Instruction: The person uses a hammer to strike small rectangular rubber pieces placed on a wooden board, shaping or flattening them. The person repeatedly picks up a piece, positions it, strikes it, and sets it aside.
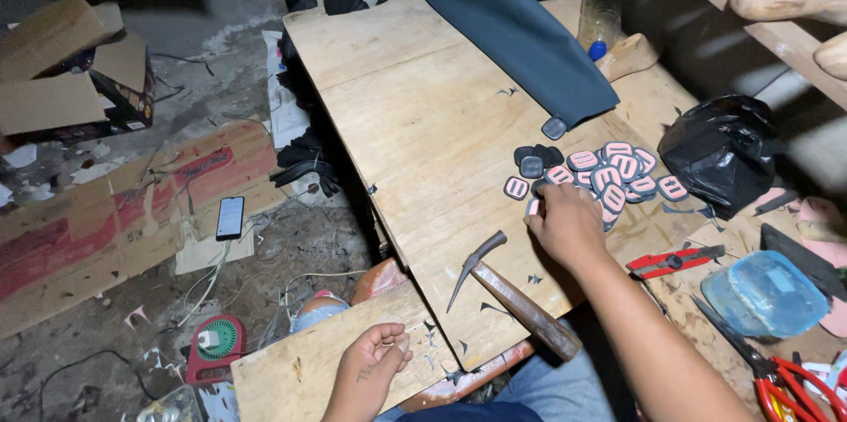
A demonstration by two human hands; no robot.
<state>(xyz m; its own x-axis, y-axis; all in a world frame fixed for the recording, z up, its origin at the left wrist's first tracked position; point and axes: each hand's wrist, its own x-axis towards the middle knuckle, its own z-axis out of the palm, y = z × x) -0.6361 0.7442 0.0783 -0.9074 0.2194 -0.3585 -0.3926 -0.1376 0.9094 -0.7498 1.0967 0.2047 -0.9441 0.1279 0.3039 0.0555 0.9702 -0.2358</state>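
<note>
Your left hand (375,360), fist curled, bottom centre, rests on desk (415,122); can't tell if holding anything. Right hand (565,224), fingers bent on pink patches (609,177) mid-right: pinch one only, w/ fingertips.

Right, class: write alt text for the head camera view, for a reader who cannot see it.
A person's right hand rests on a pile of pink and dark oval patches on a wooden worktable. The left hand lies loosely curled on a wooden board, holding nothing visible. A hammer lies between the hands.
</note>
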